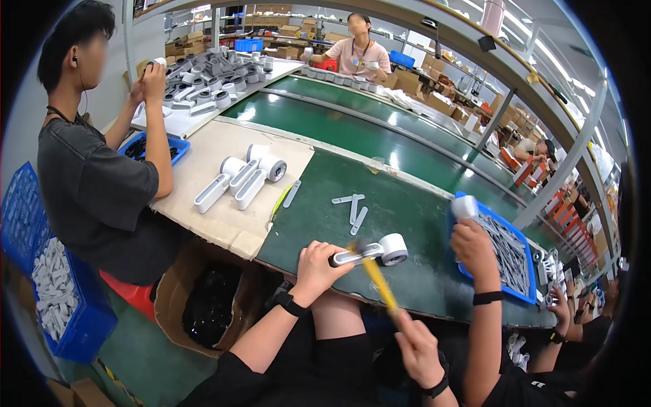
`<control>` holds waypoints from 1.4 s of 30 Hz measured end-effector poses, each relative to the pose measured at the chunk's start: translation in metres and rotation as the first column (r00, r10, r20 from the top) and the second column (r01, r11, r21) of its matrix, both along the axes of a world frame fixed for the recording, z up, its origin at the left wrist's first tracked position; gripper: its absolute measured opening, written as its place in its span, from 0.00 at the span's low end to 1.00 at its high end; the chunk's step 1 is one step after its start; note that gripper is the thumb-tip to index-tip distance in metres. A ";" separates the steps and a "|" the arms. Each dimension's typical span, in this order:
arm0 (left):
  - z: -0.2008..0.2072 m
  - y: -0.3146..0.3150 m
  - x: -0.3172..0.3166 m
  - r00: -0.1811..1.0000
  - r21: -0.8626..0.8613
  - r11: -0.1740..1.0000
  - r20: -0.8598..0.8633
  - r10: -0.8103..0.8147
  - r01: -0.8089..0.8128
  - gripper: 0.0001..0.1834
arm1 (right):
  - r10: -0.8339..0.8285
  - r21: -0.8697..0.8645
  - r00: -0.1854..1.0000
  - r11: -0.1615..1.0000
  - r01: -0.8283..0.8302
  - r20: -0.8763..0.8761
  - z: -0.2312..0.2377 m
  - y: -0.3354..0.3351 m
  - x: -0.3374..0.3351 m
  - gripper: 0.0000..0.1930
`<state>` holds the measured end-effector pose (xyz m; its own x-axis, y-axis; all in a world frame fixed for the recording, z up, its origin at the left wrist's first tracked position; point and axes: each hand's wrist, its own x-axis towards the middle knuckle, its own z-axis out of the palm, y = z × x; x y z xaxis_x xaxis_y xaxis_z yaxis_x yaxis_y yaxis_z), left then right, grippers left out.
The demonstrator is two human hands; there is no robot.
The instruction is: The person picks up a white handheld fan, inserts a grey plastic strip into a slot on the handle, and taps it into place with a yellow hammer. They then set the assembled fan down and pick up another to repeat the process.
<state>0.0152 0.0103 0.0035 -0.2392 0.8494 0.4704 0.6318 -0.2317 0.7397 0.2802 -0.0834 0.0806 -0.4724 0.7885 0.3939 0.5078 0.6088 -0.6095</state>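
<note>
My left hand (317, 270) grips the handle end of a white handheld device (393, 249) with a round grey-rimmed head, lying on the green table top. A grey strip runs along the device's handle. In my right hand (418, 347) is a hammer (381, 285) with a yellow shaft. Its head is smeared by motion and overlaps the device's handle; whether it touches cannot be told. Just beyond lie several loose grey strips (359, 220).
Similar white devices (251, 183) lie on cardboard (298, 157) to the left. A co-worker's hand (473, 247) holds a white round part over a blue tray (531, 275) of grey strips at right. Another person (102, 146) works at left. A green conveyor (339, 129) runs behind.
</note>
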 end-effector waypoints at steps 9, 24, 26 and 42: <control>-0.001 -0.002 0.002 1.000 0.006 1.000 -0.028 -0.004 0.004 0.14 | -0.134 0.009 0.991 0.991 0.134 -0.009 -0.013 0.012 0.011 0.27; 0.019 -0.043 -0.036 0.014 0.071 0.737 0.994 -0.108 0.672 0.21 | -0.140 -0.323 0.967 0.944 0.066 -0.211 -0.029 -0.001 0.023 0.29; 0.011 -0.046 -0.023 0.963 0.053 0.998 0.264 -0.047 0.034 0.23 | -0.093 -0.281 0.981 0.959 0.042 -0.171 -0.029 0.002 0.018 0.29; -0.004 -0.031 -0.037 0.998 0.183 0.983 0.060 0.003 -0.013 0.13 | 0.023 0.004 0.999 1.000 -0.023 -0.046 0.003 0.009 -0.018 0.27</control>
<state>-0.0223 -0.0211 -0.0009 -0.2775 0.7483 0.6025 0.5908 -0.3616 0.7212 0.2623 -0.0741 0.0834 -0.4718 0.7759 0.4187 0.4646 0.6224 -0.6299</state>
